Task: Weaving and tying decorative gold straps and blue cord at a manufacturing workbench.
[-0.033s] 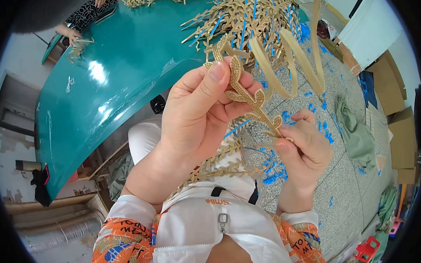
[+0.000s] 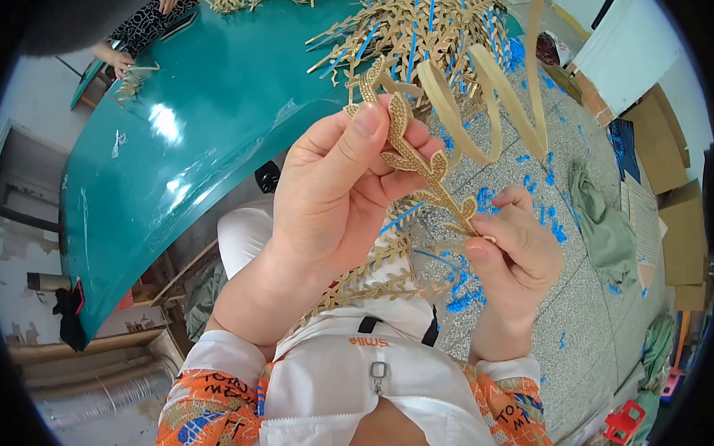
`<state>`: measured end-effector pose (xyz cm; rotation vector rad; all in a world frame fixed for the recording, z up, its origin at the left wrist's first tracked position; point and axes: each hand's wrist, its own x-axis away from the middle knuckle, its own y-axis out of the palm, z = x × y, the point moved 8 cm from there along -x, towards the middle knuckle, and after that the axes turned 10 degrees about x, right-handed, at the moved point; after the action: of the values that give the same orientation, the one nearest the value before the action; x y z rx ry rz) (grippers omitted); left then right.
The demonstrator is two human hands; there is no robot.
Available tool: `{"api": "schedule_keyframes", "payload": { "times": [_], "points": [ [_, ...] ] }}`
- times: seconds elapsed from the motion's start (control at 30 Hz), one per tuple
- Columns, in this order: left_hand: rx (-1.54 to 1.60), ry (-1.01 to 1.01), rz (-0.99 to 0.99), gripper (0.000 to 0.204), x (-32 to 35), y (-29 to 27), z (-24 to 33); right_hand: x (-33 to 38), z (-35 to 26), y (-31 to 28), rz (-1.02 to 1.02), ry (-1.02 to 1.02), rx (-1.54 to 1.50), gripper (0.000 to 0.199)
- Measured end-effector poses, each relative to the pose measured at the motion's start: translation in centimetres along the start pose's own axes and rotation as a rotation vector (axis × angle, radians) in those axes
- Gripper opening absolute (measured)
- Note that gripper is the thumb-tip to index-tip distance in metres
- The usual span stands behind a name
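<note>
A gold leaf-shaped trim strip [image 2: 419, 159] with a beaded texture is stretched between my hands in front of my chest. My left hand [image 2: 335, 173] is closed on its upper part, the thumb pressing on it and the fingers behind. The lower end is pinched between thumb and fingers of my right hand [image 2: 519, 249]. Beyond my left hand, a plain gold ribbon [image 2: 490, 92] hangs in loose coils, rising past the upper edge. More leaf trim [image 2: 375, 281] lies across my lap.
A green-topped table [image 2: 212, 118] curves across the left, with a heap of gold leaf trim and blue strips [image 2: 437, 31] at its far end. Blue scraps [image 2: 558, 230] litter the speckled floor. Green cloth [image 2: 601, 222] and cardboard boxes [image 2: 682, 227] lie right. Another person's hand [image 2: 122, 64] is far left.
The loose ribbon coils have swayed slightly to the left. Both hands keep their hold in nearly the same place.
</note>
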<state>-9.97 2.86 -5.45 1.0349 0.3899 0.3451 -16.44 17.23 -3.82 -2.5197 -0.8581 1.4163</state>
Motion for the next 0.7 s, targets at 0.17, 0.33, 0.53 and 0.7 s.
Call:
{"api": "schedule_keyframes", "payload": {
  "times": [0.17, 0.33, 0.53, 0.7],
  "points": [
    [0.024, -0.015, 0.027, 0.023, 0.1, 0.2, -0.3, 0.1, 0.9, 0.2, -0.030, 0.040, -0.054, 0.021],
    [-0.040, -0.042, 0.062, 0.020, 0.4, 0.1, -0.3, -0.2, 1.3, -0.4, 0.018, 0.026, 0.066, 0.024],
    [0.009, -0.091, 0.099, 0.020, 0.9, 0.4, -0.5, -0.7, 1.2, -0.6, -0.002, -0.015, 0.072, 0.023],
    [0.054, -0.150, 0.092, 0.021, 0.9, 0.3, -1.0, -0.6, 2.5, 0.0, -0.010, 0.023, 0.009, 0.022]
  ]
}}
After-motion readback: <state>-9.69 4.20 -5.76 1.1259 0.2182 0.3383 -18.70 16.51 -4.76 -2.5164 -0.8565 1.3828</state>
